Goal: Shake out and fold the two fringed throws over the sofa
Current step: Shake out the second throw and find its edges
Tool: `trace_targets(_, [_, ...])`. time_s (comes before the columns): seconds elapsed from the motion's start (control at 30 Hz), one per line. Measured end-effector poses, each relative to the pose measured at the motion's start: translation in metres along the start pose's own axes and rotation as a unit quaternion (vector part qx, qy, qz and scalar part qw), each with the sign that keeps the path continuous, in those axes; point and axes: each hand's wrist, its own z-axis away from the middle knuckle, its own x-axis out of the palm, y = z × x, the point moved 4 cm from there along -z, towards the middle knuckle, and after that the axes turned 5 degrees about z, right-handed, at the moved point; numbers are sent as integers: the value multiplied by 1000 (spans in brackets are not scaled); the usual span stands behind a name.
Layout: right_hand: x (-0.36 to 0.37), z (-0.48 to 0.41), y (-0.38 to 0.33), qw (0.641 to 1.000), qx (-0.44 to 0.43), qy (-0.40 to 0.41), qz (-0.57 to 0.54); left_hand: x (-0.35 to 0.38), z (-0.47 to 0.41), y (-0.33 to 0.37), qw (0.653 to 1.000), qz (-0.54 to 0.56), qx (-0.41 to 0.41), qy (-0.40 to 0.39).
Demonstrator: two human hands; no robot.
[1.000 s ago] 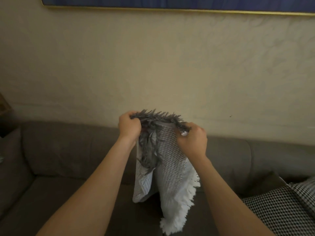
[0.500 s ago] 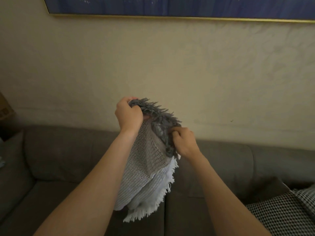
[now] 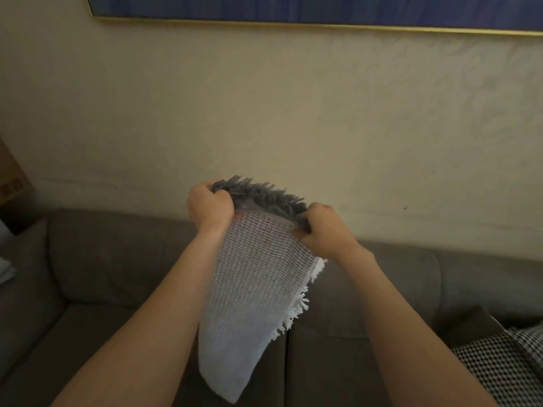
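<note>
Your left hand (image 3: 209, 207) grips one end of the top edge of a grey-and-white waffle-weave throw (image 3: 249, 292), fingers curled round its dark grey fringe (image 3: 264, 196). Your right hand (image 3: 324, 230) clutches the other end of that edge. The cloth hangs folded between your forearms, white fringe (image 3: 296, 311) along its right side, in the air over the brown fabric sofa (image 3: 97, 259). A black-and-white houndstooth cushion (image 3: 505, 365) lies at lower right. Above, a gold-framed blue picture (image 3: 293, 8) hangs on the cream wall (image 3: 264, 98).
</note>
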Motion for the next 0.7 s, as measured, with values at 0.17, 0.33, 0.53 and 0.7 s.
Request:
trace_targets(0.17, [3, 0, 1, 999, -39, -24, 22, -15, 4, -20, 979, -183, -43, -82])
trace_targets(0.33, [24, 9, -1, 998, -39, -50, 15, -6, 15, -52, 917, -320, -84, -221])
trace_targets(0.53, [29, 19, 16, 997, -12, -81, 5, 1, 9, -50, 930, -332, 47, -151])
trace_targets(0.7, [4, 16, 22, 992, 23, -46, 116, 18, 15, -2, 947, -251, 165, -111])
